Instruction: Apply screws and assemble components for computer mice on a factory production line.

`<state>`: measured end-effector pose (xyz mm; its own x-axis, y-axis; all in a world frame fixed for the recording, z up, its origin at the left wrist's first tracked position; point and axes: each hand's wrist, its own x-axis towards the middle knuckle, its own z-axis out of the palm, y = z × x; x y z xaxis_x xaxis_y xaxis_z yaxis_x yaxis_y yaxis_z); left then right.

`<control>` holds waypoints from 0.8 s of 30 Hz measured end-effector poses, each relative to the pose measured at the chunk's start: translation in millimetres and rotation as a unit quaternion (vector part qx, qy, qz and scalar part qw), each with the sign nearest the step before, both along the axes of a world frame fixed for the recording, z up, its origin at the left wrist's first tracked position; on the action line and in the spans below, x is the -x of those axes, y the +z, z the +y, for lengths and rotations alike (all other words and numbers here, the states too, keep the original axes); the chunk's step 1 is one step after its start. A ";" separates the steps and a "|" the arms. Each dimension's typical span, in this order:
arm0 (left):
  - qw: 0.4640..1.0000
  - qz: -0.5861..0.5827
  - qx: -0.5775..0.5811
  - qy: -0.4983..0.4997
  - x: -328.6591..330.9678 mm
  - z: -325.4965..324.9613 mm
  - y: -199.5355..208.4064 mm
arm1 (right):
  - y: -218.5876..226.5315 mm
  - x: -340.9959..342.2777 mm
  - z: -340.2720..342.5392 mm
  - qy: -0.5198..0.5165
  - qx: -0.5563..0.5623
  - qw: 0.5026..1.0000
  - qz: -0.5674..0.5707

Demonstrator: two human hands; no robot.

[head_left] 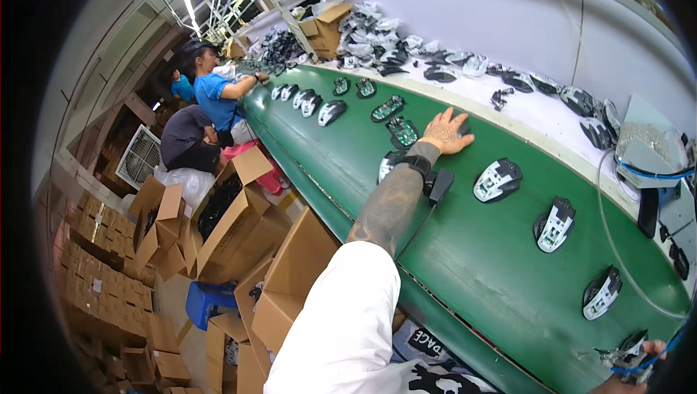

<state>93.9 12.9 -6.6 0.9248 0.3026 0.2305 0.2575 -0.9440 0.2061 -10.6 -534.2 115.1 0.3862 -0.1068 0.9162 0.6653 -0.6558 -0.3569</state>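
Note:
My left hand (pixel 446 135) reaches out over the green conveyor belt (pixel 465 234), fingers spread. A small dark piece (pixel 463 128) shows between its fingers, mostly hidden. Behind the wrist lie bare green circuit boards on dark mouse bases (pixel 401 131), and a partly covered mouse (pixel 390 166). My right hand (pixel 652 350), cut off at the lower right, has its fingers closed on a partly assembled computer mouse (pixel 630 350). Between the hands sit three open mice with white frames: one mouse (pixel 498 180), another (pixel 555 225), and a third (pixel 602 293).
Grey-and-white mice (pixel 332 112) line the belt's far left. Mouse shells (pixel 515 80) cover the white side ledge. A bin of small parts (pixel 642 144) and a looping hose (pixel 606 231) are at right. Co-workers (pixel 214 93) and open cardboard boxes (pixel 239 220) are at left.

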 end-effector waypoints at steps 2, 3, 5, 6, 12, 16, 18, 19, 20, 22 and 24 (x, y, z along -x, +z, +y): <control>0.998 -0.040 -0.031 0.025 22.1 -7.9 11.9 | -1.9 -1.7 3.8 -0.014 0.019 1.000 0.001; 0.995 -0.073 -0.058 0.046 40.0 -17.2 19.8 | -2.7 -1.0 4.7 0.061 -0.054 0.997 -0.009; 0.986 -0.062 -0.102 0.116 99.9 -25.5 40.2 | -7.6 0.6 -0.5 0.119 -0.124 0.985 -0.024; 0.982 -0.026 -0.113 0.148 121.1 -27.6 33.9 | -8.1 0.4 -3.8 0.116 -0.124 0.985 -0.023; 0.990 -0.135 0.032 0.034 157.5 -17.4 8.5 | -35.6 3.7 -42.3 0.095 -0.148 0.979 0.103; 0.973 -0.210 0.033 0.095 174.3 3.7 16.1 | -37.7 -6.0 -16.6 0.166 -0.239 0.953 0.087; 0.962 -0.211 0.077 0.159 158.1 9.3 21.4 | -36.5 -4.9 -15.3 0.161 -0.235 0.956 0.077; 0.962 -0.215 0.060 0.158 143.2 20.2 20.2 | -34.4 -2.5 -13.3 0.152 -0.234 0.957 0.076; 0.961 -0.218 0.042 0.164 131.8 33.2 20.1 | -32.6 -0.8 -11.8 0.149 -0.233 0.958 0.079; 0.963 -0.195 0.053 0.176 101.3 43.0 29.8 | -41.6 -0.8 -25.5 0.178 -0.239 0.951 0.075; 0.946 -0.046 0.112 0.299 64.6 42.6 35.1 | -45.2 -0.1 -31.2 0.202 -0.245 0.945 0.074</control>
